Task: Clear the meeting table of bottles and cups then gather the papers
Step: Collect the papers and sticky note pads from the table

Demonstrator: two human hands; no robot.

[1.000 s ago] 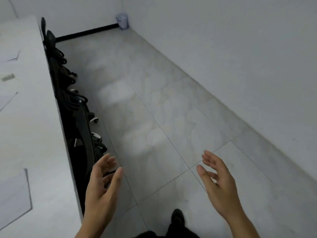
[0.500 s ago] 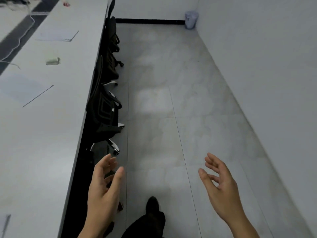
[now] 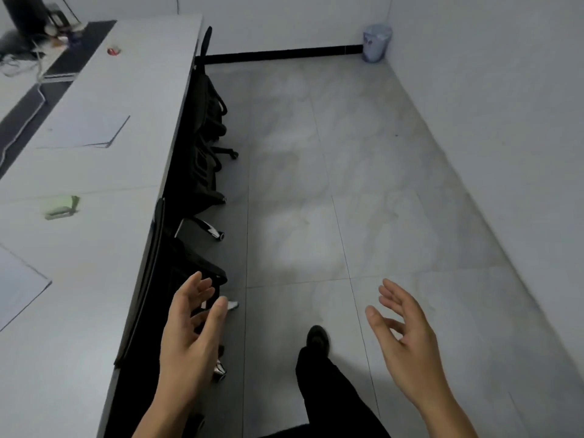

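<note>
The long white meeting table (image 3: 104,172) runs along the left. On it lie a sheet of paper (image 3: 85,129) further back, another paper (image 3: 17,286) at the near left edge, a small green-and-white object (image 3: 61,207) and a small red item (image 3: 113,51) far back. My left hand (image 3: 189,336) hovers with relaxed fingers over the chairs beside the table edge, holding nothing. My right hand (image 3: 407,339) is raised over the floor, palm inward, fingers spread and empty.
Black office chairs (image 3: 202,147) are tucked under the table's right side. A lined waste bin (image 3: 376,42) stands in the far corner by the white wall (image 3: 505,121). Cables and dark equipment (image 3: 28,42) sit at the table's far left. My black-trousered leg and shoe (image 3: 317,339) are on the tiled floor.
The view has swung left and forward along the aisle, bringing more of the table and its papers into sight. Both hands stay raised and empty in the same pose.
</note>
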